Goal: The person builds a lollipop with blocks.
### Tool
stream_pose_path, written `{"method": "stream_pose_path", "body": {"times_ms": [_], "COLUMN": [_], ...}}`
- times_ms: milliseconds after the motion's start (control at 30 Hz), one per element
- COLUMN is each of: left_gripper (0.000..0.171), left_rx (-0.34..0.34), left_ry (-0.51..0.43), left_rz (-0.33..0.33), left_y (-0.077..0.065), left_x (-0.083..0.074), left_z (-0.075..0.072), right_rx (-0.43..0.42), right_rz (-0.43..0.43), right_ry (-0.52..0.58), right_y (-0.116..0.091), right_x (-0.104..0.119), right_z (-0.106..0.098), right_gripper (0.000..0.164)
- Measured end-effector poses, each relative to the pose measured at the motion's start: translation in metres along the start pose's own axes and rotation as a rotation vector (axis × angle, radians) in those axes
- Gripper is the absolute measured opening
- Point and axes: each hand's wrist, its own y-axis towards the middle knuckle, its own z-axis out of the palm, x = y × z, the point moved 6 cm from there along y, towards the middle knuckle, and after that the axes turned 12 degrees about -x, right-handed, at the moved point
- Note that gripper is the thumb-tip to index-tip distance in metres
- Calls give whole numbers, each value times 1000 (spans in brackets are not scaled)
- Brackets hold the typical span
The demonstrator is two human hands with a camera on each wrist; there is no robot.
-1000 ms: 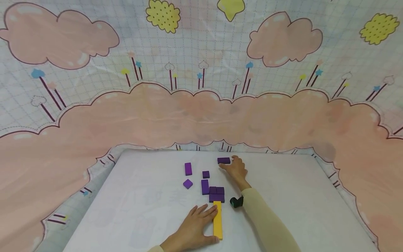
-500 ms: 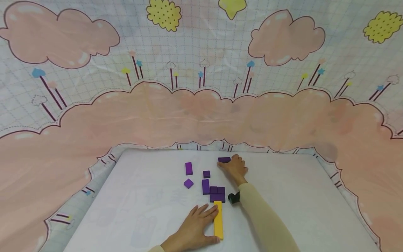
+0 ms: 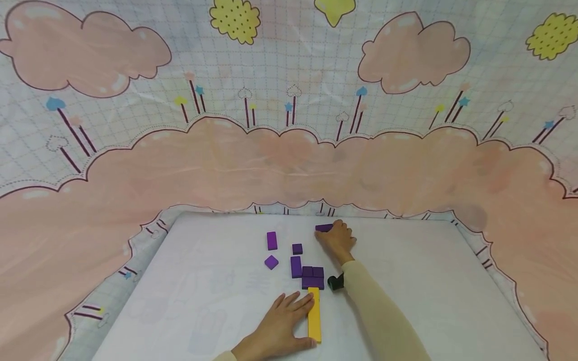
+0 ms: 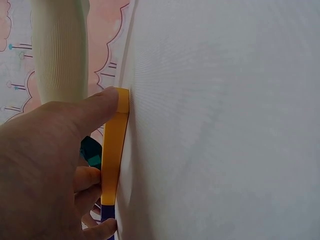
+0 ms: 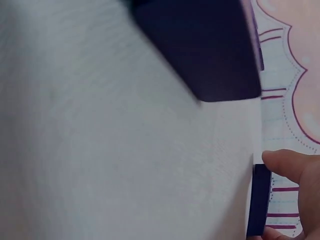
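In the head view my left hand (image 3: 282, 326) lies beside a long yellow block (image 3: 315, 321), its fingers spread along it. The left wrist view shows the thumb on one end of the yellow block (image 4: 114, 155) and a fingertip by a purple block beyond it. At the far side my right hand (image 3: 338, 239) holds a dark purple rectangular block (image 3: 322, 227). In the right wrist view thumb and finger pinch that purple block (image 5: 259, 200) at its two ends. Purple blocks (image 3: 313, 282) stand together at the yellow block's far end.
Left of them are a rectangular purple block (image 3: 295, 267), a small square one (image 3: 297, 248), a diamond-turned one (image 3: 271, 262) and a brighter one (image 3: 272, 240). A dark green device (image 3: 335, 283) sits at the right cuff. A patterned cloth (image 3: 289, 165) rises behind the white table (image 3: 203, 281).
My right hand has closed in on the far purple block and now grips it, and the block has turned slightly. The left hand and yellow block keep their place.
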Motion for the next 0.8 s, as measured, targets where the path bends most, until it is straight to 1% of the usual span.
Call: {"method": "stream_pose_path", "body": {"times_ms": [267, 333, 400, 533, 667, 800], "left_gripper": [84, 85, 85, 85, 85, 85], "left_rx": [-11, -8, 10, 29, 24, 15], "left_ry": [16, 12, -2, -23, -20, -13], "left_rz": [11, 8, -7, -27, -27, -19], "left_y": [0, -1, 0, 1, 1, 1], "left_x": [-3, -3, -3, -1, 0, 0], "left_z": [-2, -2, 0, 1, 1, 1], "right_rx": [12, 6, -5, -45, -41, -33], "right_rz": [2, -2, -1, -5, 4, -4], "right_ry": [91, 109, 124, 140, 155, 166], "right_y": [-2, -3, -3, -6, -8, -8], "right_x": [-7, -8, -10, -11, -12, -13], "right_z": [-8, -10, -11, -19, -25, -28], "right_gripper": [74, 75, 75, 71, 72, 74]}}
